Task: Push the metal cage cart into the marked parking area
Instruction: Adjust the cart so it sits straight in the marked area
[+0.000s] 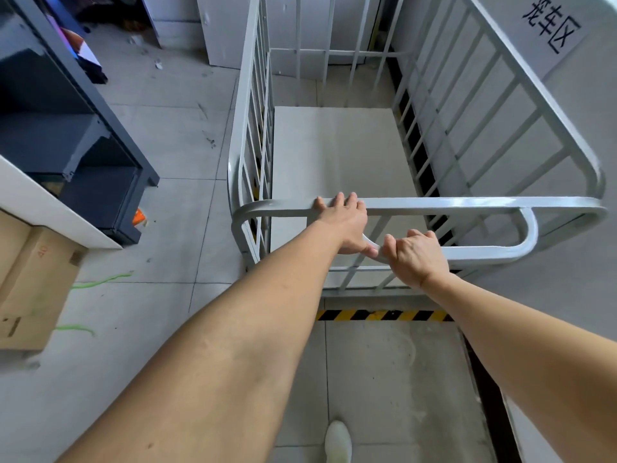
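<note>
The tiled floor [167, 145] bore the cage cart [467, 204] — striped tape [384, 315] just beside its near end, a cardboard box [30, 279] well left of it.

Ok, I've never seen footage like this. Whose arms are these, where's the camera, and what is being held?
No machine here: a person wears one wide-angle camera on the head, looking down along bare arms. The left hand hooks over the top rail of the metal cage cart; the right hand grips its lower handle loop. The cart looks empty. Yellow-and-black floor tape runs across the floor at the cart's near end. A sign hangs on the right wall; a cardboard box and dark shelving stand left.
</note>
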`<state>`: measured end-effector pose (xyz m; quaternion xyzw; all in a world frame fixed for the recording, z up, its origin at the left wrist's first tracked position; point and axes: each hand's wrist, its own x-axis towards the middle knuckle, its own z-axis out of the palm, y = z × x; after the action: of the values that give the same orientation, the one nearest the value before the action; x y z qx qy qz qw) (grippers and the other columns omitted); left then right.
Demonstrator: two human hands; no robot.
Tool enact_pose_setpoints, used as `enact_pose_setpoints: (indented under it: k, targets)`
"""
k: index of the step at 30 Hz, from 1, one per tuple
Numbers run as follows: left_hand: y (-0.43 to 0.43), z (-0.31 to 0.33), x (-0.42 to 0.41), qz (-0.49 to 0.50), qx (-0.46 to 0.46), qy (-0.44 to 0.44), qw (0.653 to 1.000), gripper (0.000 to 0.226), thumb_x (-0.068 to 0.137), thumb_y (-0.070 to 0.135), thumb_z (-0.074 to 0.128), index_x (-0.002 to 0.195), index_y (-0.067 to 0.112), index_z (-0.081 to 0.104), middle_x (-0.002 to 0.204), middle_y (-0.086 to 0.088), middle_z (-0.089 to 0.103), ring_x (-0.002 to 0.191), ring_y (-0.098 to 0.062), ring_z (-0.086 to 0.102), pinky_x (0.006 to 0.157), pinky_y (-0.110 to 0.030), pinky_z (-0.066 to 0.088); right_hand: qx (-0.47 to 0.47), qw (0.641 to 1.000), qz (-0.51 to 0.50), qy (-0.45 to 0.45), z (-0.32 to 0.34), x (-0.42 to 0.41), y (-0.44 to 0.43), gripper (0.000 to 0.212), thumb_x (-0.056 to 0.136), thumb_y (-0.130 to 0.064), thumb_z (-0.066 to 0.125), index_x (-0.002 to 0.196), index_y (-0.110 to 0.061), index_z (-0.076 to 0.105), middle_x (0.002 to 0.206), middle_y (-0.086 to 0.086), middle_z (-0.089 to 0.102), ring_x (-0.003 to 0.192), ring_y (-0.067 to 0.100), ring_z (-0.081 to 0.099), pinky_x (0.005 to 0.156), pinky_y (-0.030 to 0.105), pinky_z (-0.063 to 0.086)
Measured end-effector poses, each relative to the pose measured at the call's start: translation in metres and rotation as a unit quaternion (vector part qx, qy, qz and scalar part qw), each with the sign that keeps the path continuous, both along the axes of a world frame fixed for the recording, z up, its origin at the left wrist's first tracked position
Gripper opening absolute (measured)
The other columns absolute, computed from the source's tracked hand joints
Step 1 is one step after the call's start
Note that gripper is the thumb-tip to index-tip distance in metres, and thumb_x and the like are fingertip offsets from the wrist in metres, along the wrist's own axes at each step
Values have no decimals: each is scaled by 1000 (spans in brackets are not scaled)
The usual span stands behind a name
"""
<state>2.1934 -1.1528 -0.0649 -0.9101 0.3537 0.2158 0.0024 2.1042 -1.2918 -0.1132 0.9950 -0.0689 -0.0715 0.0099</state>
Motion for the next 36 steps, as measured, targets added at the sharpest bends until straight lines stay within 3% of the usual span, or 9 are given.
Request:
enact_pose_setpoints:
  k: [4,8,11,13,16,22,25,28,36]
  targets:
    - [-2,-2,-3,7,-13,10,1000,108,75,68,57,150,4,13,160,-11,8,147,-31,8,111,-62,12,29,999,-25,-3,8,0,0,55,75,-46,-14,54,-18,29,50,1,41,77,20,42,83,38,35]
    - [4,-9,-5,8,-50,7,999,106,75,68,56,151,9,11,162,-7,2,149,-24,0,114,-59,5,68,995,-68,7,13,-4,3,40,91,-38,7,67,-17,31,52,-2,41,82,26,47,85,39,34]
    - [15,-12,5,31,-63,34,997,109,74,69,57,153,15,5,162,-5,-3,149,-23,-6,116,-57,-2,33,997,-63,-18,16,-6,-4,47,94,-49,20,97,-21,58,103,3,63,108,25,47,94,40,32]
    - [20,-18,7,46,-55,35,997,105,77,67,56,153,20,2,162,-3,-7,148,-27,-11,115,-60,-8,32,997,-67,-11,14,-7,-12,59,92,-61,22,130,-24,49,138,3,44,131,24,34,108,41,25]
    - [19,-26,8,56,-56,27,996,99,81,63,54,153,22,0,162,-2,-7,148,-29,-14,113,-61,-11,8,999,-43,8,13,-6,-19,84,79,-69,1,145,-27,32,152,2,28,143,23,22,118,42,16]
    - [12,-27,11,51,-31,-17,998,99,79,67,52,152,21,4,161,-4,4,148,-32,-1,113,-65,-4,17,1000,-17,-2,9,-1,-29,81,80,-66,0,147,-28,27,150,5,33,139,26,29,114,43,25]
    - [6,-25,9,55,-36,-22,998,99,79,66,53,152,20,6,160,-3,8,146,-33,4,111,-67,-1,2,1000,-5,-1,8,1,-34,78,81,-62,-4,126,-27,49,118,7,65,115,27,54,104,41,31]
    - [2,-16,7,70,-16,17,997,100,80,63,55,152,19,1,161,-4,-2,147,-34,-5,109,-68,-2,-15,998,14,52,8,3,-34,66,93,-57,2,97,-28,62,91,6,72,91,29,64,84,37,38]
    - [28,-18,8,95,-16,-1,995,76,95,23,53,152,13,3,162,-2,-4,149,-19,-3,115,-60,2,-2,994,-43,95,18,7,-24,73,97,-58,10,98,-16,69,101,13,70,95,33,62,75,35,42]
